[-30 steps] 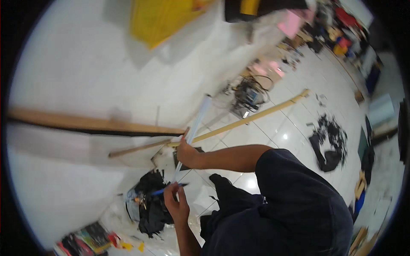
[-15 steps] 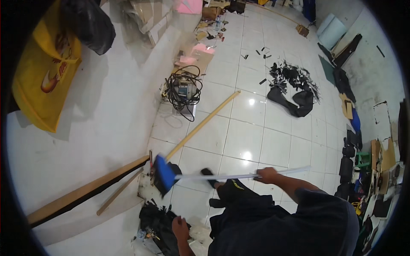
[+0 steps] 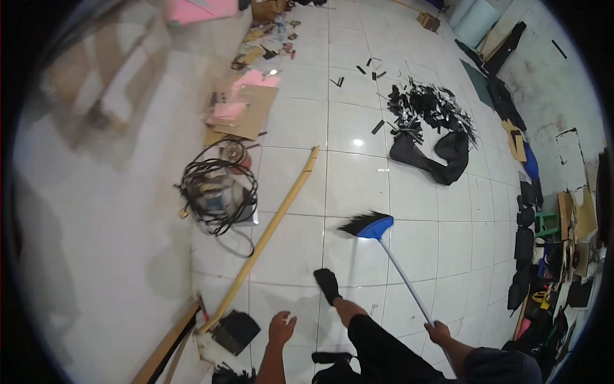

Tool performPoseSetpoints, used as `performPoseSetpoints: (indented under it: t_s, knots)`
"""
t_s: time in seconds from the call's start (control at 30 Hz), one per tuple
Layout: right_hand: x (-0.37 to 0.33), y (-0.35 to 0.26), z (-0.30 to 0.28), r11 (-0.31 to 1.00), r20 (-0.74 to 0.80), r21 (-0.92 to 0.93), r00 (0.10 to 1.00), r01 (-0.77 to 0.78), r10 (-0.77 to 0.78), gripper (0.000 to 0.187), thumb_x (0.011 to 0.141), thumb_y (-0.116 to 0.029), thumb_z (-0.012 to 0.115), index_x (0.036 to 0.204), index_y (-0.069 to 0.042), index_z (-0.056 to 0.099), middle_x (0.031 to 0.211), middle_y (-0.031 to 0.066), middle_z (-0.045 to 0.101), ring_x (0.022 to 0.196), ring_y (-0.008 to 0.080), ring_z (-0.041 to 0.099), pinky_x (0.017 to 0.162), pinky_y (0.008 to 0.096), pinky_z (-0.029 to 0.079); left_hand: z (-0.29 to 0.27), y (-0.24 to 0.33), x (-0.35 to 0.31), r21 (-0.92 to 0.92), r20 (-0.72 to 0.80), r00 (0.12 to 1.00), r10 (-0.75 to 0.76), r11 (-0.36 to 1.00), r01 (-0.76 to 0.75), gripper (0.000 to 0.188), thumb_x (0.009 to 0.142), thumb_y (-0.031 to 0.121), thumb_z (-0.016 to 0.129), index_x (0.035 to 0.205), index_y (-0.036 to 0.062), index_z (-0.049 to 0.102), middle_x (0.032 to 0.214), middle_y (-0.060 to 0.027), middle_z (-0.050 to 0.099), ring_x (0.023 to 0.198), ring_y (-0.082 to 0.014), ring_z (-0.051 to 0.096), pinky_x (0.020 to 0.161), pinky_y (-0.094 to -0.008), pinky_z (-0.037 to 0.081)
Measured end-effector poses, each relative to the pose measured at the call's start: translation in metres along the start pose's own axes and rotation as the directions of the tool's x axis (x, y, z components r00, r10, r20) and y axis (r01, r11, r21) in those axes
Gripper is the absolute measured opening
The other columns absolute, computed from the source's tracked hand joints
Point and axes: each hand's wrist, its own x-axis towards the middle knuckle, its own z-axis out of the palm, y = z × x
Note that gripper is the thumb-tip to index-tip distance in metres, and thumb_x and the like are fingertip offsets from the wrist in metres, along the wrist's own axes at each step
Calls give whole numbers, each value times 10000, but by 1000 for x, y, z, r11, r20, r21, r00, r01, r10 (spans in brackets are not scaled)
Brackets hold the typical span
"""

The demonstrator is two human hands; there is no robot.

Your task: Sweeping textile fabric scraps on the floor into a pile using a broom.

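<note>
My right hand [image 3: 438, 334] is closed round the pale handle of a broom [image 3: 404, 276]. The broom's blue head with black bristles is out ahead over the white tiles, bristles pointing left. My left hand [image 3: 282, 328] holds nothing, its fingers slightly apart. Left of that hand, near the wall, is a flat black dustpan-like piece [image 3: 236, 331]. A long yellow pole [image 3: 275, 224] slants from beside it up across the floor. Farther off lies a heap of black scraps [image 3: 428, 105], with a curved piece of black material [image 3: 441, 168] on its near side.
A machine with coiled black cable [image 3: 220, 192] sits by the left wall. Beyond it are cardboard [image 3: 259, 112] and pink sheets [image 3: 227, 112]. Several loose black strips [image 3: 374, 75] lie left of the heap. Dark bundles [image 3: 521, 256] and a green stool [image 3: 547, 224] line the right wall.
My right hand has swung the broom from the left wall side to the right and forward, its head now ahead of my feet. My left hand has moved forward. The view has shifted.
</note>
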Motion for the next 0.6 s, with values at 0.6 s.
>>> performPoseSetpoints:
  t_s: [0.6]
  knots:
    - [52, -19, 64, 747, 494, 217, 731, -628, 471, 353, 828, -364, 520, 862, -19, 452, 615, 66, 507, 526, 146, 505, 481, 295, 431, 75, -22, 498, 615, -146, 984, 105, 788, 7, 752, 644, 181, 715, 1255, 51, 296, 1029, -189, 473, 938, -341, 499, 789, -438, 422]
